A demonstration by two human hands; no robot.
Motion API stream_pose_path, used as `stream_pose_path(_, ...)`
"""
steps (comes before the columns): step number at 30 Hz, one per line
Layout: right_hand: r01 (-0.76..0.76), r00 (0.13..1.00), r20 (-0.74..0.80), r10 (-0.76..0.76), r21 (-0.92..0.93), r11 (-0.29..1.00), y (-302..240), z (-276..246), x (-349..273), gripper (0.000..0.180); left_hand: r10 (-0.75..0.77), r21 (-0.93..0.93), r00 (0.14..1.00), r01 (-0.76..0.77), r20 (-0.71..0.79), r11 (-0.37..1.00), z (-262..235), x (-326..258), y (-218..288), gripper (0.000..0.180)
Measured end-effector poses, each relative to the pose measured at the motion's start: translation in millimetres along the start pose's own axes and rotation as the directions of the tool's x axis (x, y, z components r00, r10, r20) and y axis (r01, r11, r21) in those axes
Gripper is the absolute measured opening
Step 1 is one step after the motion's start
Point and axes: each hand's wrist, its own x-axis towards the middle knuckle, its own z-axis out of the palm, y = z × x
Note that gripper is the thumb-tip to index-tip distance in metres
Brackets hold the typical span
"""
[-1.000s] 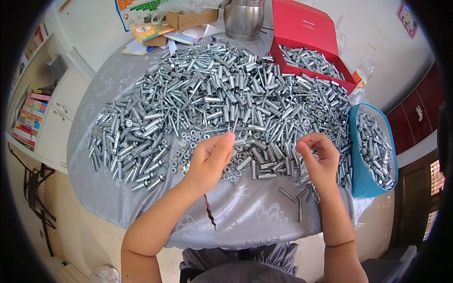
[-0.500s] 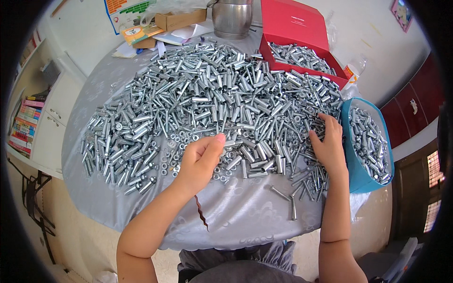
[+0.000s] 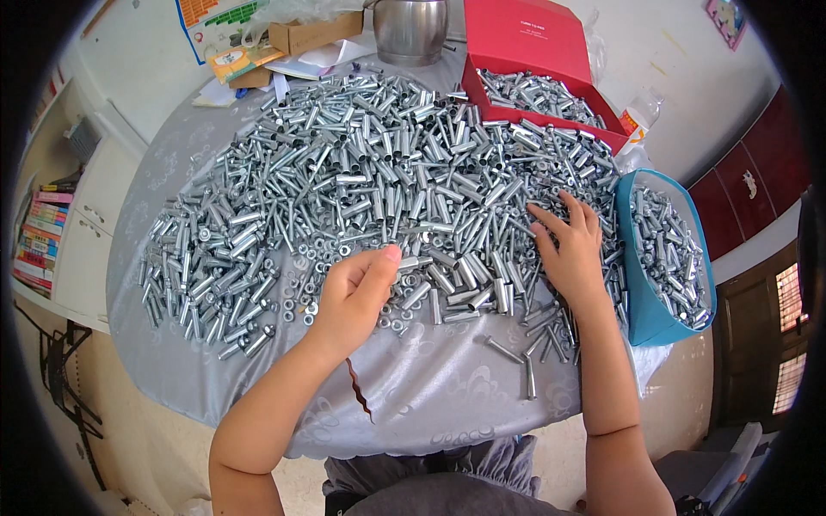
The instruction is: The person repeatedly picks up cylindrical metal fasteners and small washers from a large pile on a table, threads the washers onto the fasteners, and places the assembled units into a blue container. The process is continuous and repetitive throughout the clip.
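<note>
My left hand (image 3: 357,292) is closed, its thumb pressed on a shiny metal sleeve (image 3: 415,262) that points to the right over the near edge of the pile. Whether a bolt sits inside that sleeve I cannot make out. Over the right side of the heap, my right hand (image 3: 572,245) is open, fingers spread and fingertips at the loose bolts. The heap of silver sleeves and bolts (image 3: 379,163) covers much of the table. Nuts and washers (image 3: 310,288) lie beside my left hand. Two long bolts (image 3: 529,376) lie apart at the front.
A teal bin (image 3: 635,301) of assembled-looking metal pieces stands to the right. Behind it is an open red box (image 3: 525,26) with more pieces. A steel pot (image 3: 411,30), cardboard box (image 3: 314,36) and plastic bottle (image 3: 641,112) stand at the back. Grey cloth (image 3: 155,258) covers the round table.
My right hand has shifted left over the pile, its fingers still spread. The left hand keeps its hold on the sleeve. The whole view has shifted slightly.
</note>
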Motion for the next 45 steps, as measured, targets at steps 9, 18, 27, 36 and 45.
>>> stream_pose_path(9,-0.033,0.999,-0.030,0.035,0.058,0.998,9,-3,5,0.019,-0.038,-0.008,0.999,0.038,-0.012,0.999,1,0,2,0.039)
stream_pose_path(18,-0.005,0.998,-0.063,0.007,0.030,1.000,10,-1,2,0.010,-0.029,0.002,1.000,0.029,0.003,1.000,2,0,2,0.039)
stream_pose_path(27,-0.167,0.984,0.051,0.170,0.595,0.786,-10,-19,1,0.008,-0.050,0.057,0.994,0.045,0.099,0.997,2,-3,-1,0.038)
stream_pose_path(36,-0.181,0.899,0.331,-0.287,0.877,0.445,-60,-38,-18,0.008,-0.087,0.130,0.975,0.061,0.205,0.990,10,-10,5,0.039)
stream_pose_path(45,-0.058,0.931,0.214,-0.296,0.887,0.458,-66,-37,-22,0.008,-0.179,0.136,0.933,0.143,0.313,0.980,13,-15,18,0.037)
